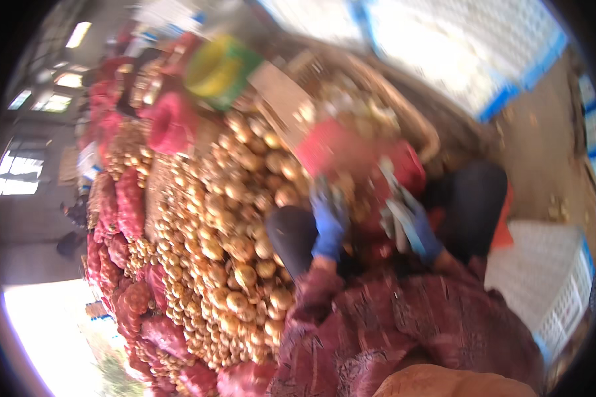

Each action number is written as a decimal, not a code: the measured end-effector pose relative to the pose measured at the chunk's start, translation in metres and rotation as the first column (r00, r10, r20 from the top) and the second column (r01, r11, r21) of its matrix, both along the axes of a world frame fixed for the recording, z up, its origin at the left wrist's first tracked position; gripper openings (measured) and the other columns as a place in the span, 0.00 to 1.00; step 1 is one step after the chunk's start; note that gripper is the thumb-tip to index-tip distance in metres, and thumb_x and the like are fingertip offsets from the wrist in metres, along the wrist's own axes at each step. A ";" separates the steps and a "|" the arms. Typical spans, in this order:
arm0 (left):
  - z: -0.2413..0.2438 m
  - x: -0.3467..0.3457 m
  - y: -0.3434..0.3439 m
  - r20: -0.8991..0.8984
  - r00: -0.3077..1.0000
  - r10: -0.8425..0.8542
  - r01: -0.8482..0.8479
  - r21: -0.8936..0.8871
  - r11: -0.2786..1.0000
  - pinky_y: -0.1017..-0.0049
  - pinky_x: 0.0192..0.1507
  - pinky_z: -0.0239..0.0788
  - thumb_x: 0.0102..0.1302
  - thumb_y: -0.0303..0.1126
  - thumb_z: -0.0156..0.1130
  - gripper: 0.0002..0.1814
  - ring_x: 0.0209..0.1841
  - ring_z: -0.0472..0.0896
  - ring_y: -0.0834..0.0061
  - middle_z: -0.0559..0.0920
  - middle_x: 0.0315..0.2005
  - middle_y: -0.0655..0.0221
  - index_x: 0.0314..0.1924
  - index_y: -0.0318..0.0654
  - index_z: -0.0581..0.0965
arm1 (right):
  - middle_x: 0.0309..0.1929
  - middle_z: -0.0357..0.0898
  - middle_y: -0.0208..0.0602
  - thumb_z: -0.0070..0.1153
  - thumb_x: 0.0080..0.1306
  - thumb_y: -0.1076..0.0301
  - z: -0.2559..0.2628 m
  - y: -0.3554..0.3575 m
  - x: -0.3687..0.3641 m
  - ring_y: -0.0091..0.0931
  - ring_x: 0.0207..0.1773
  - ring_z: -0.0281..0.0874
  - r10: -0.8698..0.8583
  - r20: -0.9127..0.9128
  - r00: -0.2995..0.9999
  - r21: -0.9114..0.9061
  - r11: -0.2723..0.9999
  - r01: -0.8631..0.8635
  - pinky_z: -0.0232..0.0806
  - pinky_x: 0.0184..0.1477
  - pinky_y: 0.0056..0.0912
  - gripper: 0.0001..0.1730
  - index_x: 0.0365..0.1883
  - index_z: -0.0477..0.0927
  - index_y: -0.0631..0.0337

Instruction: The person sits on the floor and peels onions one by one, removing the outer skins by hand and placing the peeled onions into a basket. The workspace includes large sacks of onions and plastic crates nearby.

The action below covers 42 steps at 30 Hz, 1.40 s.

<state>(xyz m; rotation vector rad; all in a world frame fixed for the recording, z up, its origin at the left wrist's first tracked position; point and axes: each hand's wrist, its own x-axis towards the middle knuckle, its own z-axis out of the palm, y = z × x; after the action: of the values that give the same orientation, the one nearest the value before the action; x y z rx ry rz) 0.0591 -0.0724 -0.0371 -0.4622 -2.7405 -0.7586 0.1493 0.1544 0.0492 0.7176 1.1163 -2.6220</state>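
My left hand (pixel 329 211) wears a blue and grey work glove and is beside my left knee, at the edge of the onion heap. A matching glove covers my right hand (pixel 408 214), at the right side of my lap. Between and beyond the hands lies a red mesh bag (pixel 411 166), badly blurred. Whether either hand grips the mesh cannot be made out. Onions (pixel 243 248) with yellow-brown skins spread in a large heap to my left, close to the left hand.
Filled red mesh sacks (pixel 129 203) line the heap's far left side. A yellow and green bucket (pixel 223 72) stands ahead, near a cardboard piece (pixel 283 99). White crates with blue edges (pixel 457 49) are stacked at upper right; another white crate (pixel 536 278) sits right of me.
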 end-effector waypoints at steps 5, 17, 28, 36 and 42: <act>0.014 -0.031 0.018 0.109 0.966 0.236 -0.257 0.532 0.807 0.63 0.68 0.65 0.83 0.43 0.44 0.26 0.60 0.77 0.58 0.78 0.58 0.50 0.65 0.26 0.72 | 0.34 0.79 0.28 0.57 0.76 0.60 -0.002 -0.009 0.006 0.18 0.24 0.76 0.223 0.137 0.965 0.264 0.931 -0.253 0.69 0.23 0.23 0.28 0.70 0.66 0.59; 0.016 -0.047 0.024 0.297 0.925 0.237 -0.373 0.600 0.707 0.66 0.55 0.71 0.83 0.43 0.43 0.23 0.46 0.81 0.66 0.85 0.44 0.58 0.51 0.30 0.80 | 0.41 0.84 0.51 0.61 0.72 0.62 -0.023 -0.027 -0.004 0.42 0.44 0.86 0.381 -0.390 0.838 0.867 0.458 0.195 0.76 0.43 0.39 0.33 0.70 0.67 0.69; 0.073 -0.031 0.037 0.562 0.826 -0.036 -0.493 0.753 0.435 0.66 0.68 0.65 0.81 0.51 0.48 0.34 0.66 0.72 0.64 0.70 0.68 0.59 0.74 0.30 0.64 | 0.37 0.83 0.49 0.62 0.71 0.61 -0.021 -0.030 -0.022 0.43 0.37 0.85 0.389 -0.140 0.911 0.800 0.586 -0.128 0.74 0.40 0.38 0.28 0.64 0.71 0.67; 0.046 -0.045 0.039 0.329 0.942 0.063 -0.281 0.678 0.679 0.67 0.70 0.62 0.83 0.40 0.48 0.26 0.68 0.70 0.67 0.72 0.68 0.59 0.72 0.31 0.67 | 0.40 0.85 0.50 0.60 0.72 0.59 -0.031 -0.027 -0.032 0.38 0.39 0.87 0.421 -0.021 0.907 0.742 0.615 -0.268 0.75 0.42 0.38 0.29 0.65 0.71 0.66; 0.068 -0.038 0.042 0.428 0.903 -0.046 -0.287 0.678 0.677 0.67 0.68 0.65 0.77 0.31 0.57 0.20 0.66 0.73 0.67 0.75 0.65 0.61 0.66 0.36 0.74 | 0.39 0.84 0.47 0.62 0.71 0.61 -0.019 -0.023 -0.030 0.32 0.35 0.86 0.267 0.039 0.963 0.584 0.776 -0.239 0.74 0.37 0.32 0.32 0.70 0.69 0.65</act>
<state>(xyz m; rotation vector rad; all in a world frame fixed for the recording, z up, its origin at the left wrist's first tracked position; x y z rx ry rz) 0.0207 -0.0308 0.0309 0.0886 -2.4383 -1.9839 0.1195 0.1314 0.0301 0.5477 1.9249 -2.0678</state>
